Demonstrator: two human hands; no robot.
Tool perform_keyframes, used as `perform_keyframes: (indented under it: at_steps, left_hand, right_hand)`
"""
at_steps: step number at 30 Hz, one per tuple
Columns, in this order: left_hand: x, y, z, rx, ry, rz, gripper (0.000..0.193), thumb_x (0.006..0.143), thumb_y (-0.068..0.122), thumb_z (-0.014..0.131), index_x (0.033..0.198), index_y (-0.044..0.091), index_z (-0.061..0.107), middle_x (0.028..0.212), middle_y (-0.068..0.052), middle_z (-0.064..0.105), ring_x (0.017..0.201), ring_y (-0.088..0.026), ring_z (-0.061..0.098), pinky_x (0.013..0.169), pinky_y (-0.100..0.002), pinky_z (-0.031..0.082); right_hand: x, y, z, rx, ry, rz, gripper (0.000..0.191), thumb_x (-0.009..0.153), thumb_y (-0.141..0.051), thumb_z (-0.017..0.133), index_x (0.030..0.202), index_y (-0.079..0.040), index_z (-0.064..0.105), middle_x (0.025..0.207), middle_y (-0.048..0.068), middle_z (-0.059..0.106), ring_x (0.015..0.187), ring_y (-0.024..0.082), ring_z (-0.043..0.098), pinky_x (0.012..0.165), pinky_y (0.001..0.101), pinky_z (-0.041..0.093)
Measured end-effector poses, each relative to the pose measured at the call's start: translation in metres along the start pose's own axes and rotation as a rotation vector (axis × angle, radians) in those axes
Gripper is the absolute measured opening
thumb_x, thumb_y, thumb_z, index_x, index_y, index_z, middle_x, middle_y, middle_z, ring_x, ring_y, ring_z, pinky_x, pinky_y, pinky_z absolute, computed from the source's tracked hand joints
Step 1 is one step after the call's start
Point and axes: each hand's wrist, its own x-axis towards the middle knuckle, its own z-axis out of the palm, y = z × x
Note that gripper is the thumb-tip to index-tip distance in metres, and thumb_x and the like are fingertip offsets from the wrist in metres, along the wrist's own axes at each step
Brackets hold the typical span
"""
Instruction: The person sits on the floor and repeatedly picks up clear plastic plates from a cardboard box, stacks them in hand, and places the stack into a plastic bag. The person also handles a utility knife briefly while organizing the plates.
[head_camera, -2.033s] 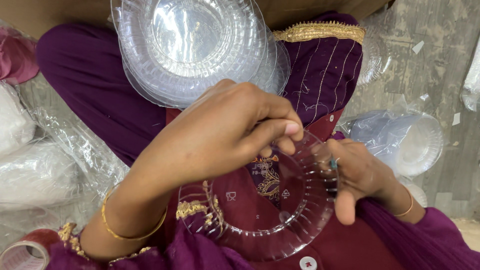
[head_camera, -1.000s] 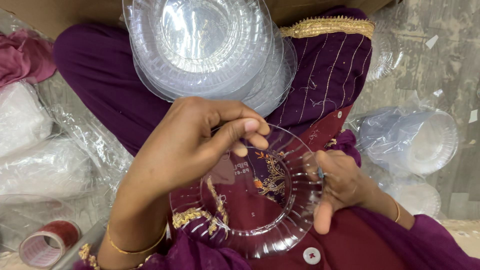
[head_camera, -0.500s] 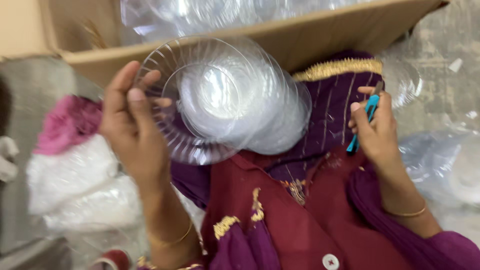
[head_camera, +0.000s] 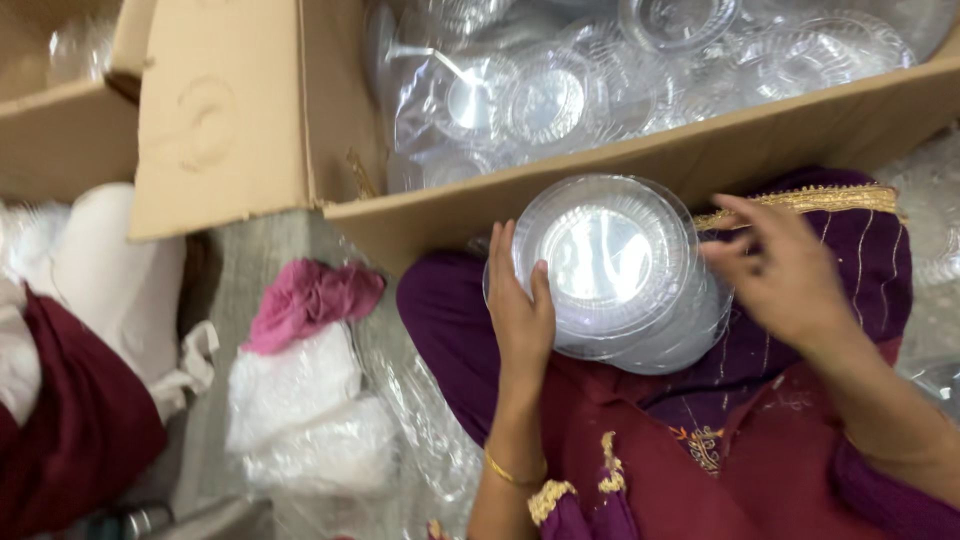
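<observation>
Clear plastic plates, a stack of them (head_camera: 610, 275), resting on a purple-clothed lap just below the cardboard box (head_camera: 520, 205) of more clear plates. Left hand (head_camera: 520, 305) pressed flat against the stack's left edge, grip open. Right hand (head_camera: 785, 275) at the stack's right edge, fingers loosely spread, holding nothing. Pink cloth (head_camera: 310, 300) left of the stack.

Floor: grey, bare strip at lower left (head_camera: 215, 300).
Box: open cardboard box (head_camera: 230, 120), upper frame.
Light: soft, even.

Grey floor (head_camera: 235, 270); cardboard box (head_camera: 600, 175), pink cloth (head_camera: 310, 300), white plastic bags (head_camera: 300, 420) lying on it
</observation>
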Motion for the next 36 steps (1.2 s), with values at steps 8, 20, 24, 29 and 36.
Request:
perform_keyframes:
  at_steps: [8,20,24,29,36]
  left_hand:
    - [-0.022,0.008,-0.032,-0.418,0.053,-0.202,0.040,0.105,0.017,0.049,0.139,-0.004,0.057,0.150,-0.020,0.060,0.139,-0.029,0.058,0.116,-0.040,0.044]
    - [-0.035,0.052,-0.054,-1.140,-0.403,-0.399,0.094,0.093,0.058,0.057,0.163,0.017,0.010,0.152,-0.029,0.047,0.129,-0.048,0.058,0.100,-0.057,0.057]
    - [-0.029,0.033,-0.080,-1.246,-0.374,-0.399,0.075,0.101,0.049,0.047,0.163,0.018,0.019,0.153,-0.031,0.047,0.127,-0.045,0.062,0.096,-0.053,0.060]
    - [-0.026,0.022,-0.086,-0.822,-0.164,-0.435,0.055,0.104,0.018,0.040,0.158,0.014,0.029,0.148,-0.028,0.053,0.117,-0.038,0.070,0.087,-0.043,0.066]
    - [-0.014,0.014,-0.116,-0.757,0.058,-0.437,0.057,0.102,0.028,0.041,0.156,0.015,0.029,0.140,-0.028,0.059,0.109,-0.040,0.071,0.077,-0.047,0.065]
  right_hand:
    - [0.032,-0.004,-0.018,-0.070,0.112,0.083,0.025,0.101,-0.021,0.069,0.116,-0.001,0.072,0.098,0.009,0.070,0.079,0.012,0.067,0.071,0.0276,0.055]
    - [-0.006,-0.073,0.017,-0.032,0.131,-0.366,0.014,0.099,-0.011,0.065,0.111,-0.003,0.067,0.097,0.008,0.066,0.075,0.013,0.067,0.066,0.0227,0.058]
    - [0.008,-0.085,0.042,-0.196,0.051,-0.405,0.028,0.094,-0.027,0.068,0.110,-0.005,0.067,0.099,0.011,0.066,0.082,0.019,0.066,0.070,0.0331,0.057]
    - [0.049,-0.061,0.034,-0.535,-0.103,-0.319,0.069,0.078,-0.047,0.078,0.126,0.001,0.063,0.103,0.018,0.060,0.097,0.033,0.054,0.085,0.0452,0.051]
    - [0.050,-0.012,-0.010,-0.060,-0.056,0.040,0.029,0.090,-0.023,0.076,0.109,-0.003,0.071,0.096,0.011,0.072,0.084,0.019,0.070,0.074,0.0323,0.056]
